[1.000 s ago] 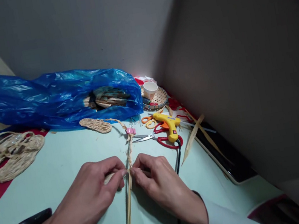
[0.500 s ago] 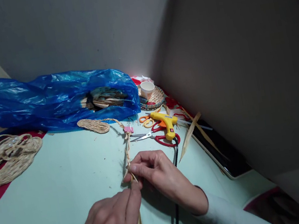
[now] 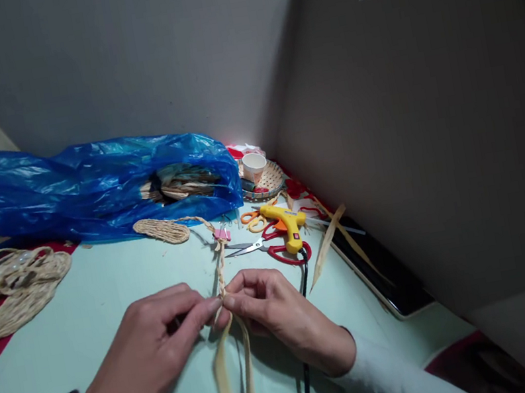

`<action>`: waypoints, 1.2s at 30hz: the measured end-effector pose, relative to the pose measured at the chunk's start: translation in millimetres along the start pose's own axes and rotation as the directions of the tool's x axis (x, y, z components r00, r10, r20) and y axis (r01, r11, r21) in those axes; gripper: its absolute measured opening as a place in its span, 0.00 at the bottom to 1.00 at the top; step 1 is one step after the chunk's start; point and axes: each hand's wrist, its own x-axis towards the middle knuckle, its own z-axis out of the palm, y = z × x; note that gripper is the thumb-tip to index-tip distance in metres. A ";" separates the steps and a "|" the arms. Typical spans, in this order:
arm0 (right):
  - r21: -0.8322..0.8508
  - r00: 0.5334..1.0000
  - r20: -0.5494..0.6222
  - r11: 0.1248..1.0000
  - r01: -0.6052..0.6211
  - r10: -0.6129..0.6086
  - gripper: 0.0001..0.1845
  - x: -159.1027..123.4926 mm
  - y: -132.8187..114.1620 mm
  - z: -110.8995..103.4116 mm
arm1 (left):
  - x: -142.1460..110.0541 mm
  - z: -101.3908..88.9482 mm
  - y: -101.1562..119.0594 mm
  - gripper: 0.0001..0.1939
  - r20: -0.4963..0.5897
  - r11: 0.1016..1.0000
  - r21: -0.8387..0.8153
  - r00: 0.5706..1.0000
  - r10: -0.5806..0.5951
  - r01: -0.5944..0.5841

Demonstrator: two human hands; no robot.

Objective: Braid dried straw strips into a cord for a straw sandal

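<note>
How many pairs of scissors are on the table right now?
2. The orange-handled scissors lie just left of the yellow glue gun; the red-handled scissors lie under and in front of it, blades pointing left. Others may be hidden among the clutter.

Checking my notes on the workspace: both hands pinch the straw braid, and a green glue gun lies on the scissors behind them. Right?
Not quite: the glue gun is yellow, not green, as the head view shows. The left hand and right hand do pinch the straw braid, and the gun does lie on the scissors.
</note>
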 end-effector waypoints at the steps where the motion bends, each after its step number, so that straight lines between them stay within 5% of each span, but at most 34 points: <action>1: 0.007 1.000 0.002 1.000 -0.003 0.003 0.21 0.4 -0.1 0.0 | 4.7 0.1 -3.6 0.19 0.006 0.996 -0.062 0.998 -0.062 0.062; 3: 0.008 1.000 -0.007 1.000 0.000 0.000 0.22 1.3 0.2 0.1 | 11.6 4.7 -10.9 0.11 0.055 0.943 -0.284 0.985 -0.166 0.175; 6: 0.000 1.000 -0.008 1.000 0.001 -0.001 0.23 2.6 2.3 0.0 | 14.7 14.4 -16.5 0.27 0.273 0.695 -0.627 0.934 -0.229 0.353; 8: -0.003 1.000 0.000 1.000 0.004 -0.004 0.23 3.2 3.9 -0.1 | 13.3 18.3 -15.6 0.32 0.381 0.577 -0.695 0.900 -0.211 0.429; 15: -0.140 0.997 -0.037 0.988 0.069 -0.075 0.17 2.8 4.9 -0.5 | 7.7 19.7 -17.1 0.26 0.431 0.575 -0.690 0.888 -0.161 0.439; 21: -0.508 0.967 -0.081 0.845 0.169 -0.242 0.08 -0.4 3.2 -1.5 | 7.1 15.1 -21.0 0.16 0.419 0.755 -0.557 0.902 -0.105 0.347; 28: -0.584 0.967 -0.039 0.791 0.182 -0.251 0.09 -3.2 0.2 -0.1 | 3.7 6.1 2.3 0.12 0.236 0.987 -0.145 0.971 -0.030 0.065; 32: -0.538 0.974 -0.040 0.826 0.168 -0.224 0.10 -3.2 1.9 0.0 | -0.1 12.4 3.0 0.17 0.190 0.980 0.194 0.982 0.005 -0.043; 36: -0.388 0.994 -0.050 0.919 0.073 -0.100 0.09 -1.2 5.6 -1.5 | -6.1 26.7 -1.4 0.24 0.264 0.830 0.546 0.963 -0.045 -0.111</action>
